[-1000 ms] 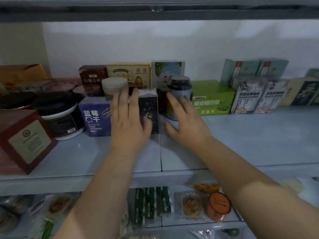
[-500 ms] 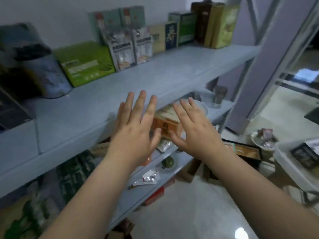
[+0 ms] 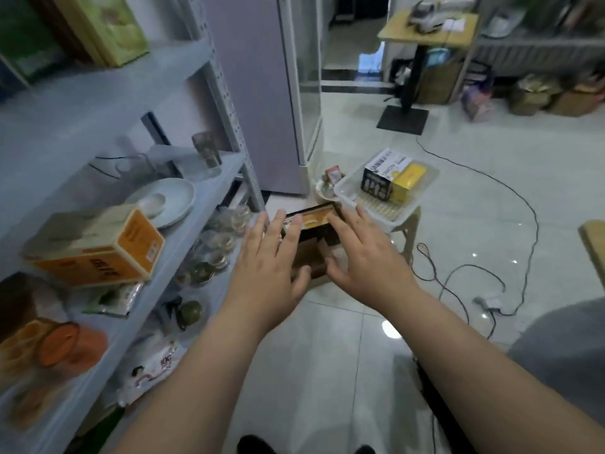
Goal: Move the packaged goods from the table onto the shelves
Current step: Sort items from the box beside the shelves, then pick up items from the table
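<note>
Empty and spread, the left hand (image 3: 271, 263) and right hand (image 3: 366, 253) point toward one o'clock, where the next box (image 3: 379, 174), seemingly in the white basket (image 3: 376, 204), needs grasping.

Grey shelves (image 3: 98, 103) line the left. Green boxes (image 3: 111, 27) stand on the top board. The middle one carries a glass (image 3: 206, 149) at the far end, then a white plate (image 3: 167, 201), an orange box (image 3: 98, 253) and, nearest, an orange jar (image 3: 65, 348). Small glass cups (image 3: 216, 247) sit lower down. Cables (image 3: 536, 224) trail across the tiled floor (image 3: 458, 198) on the right, beyond a white tray (image 3: 386, 217) holding a black box (image 3: 376, 178) and a yellow box (image 3: 409, 181).
</note>
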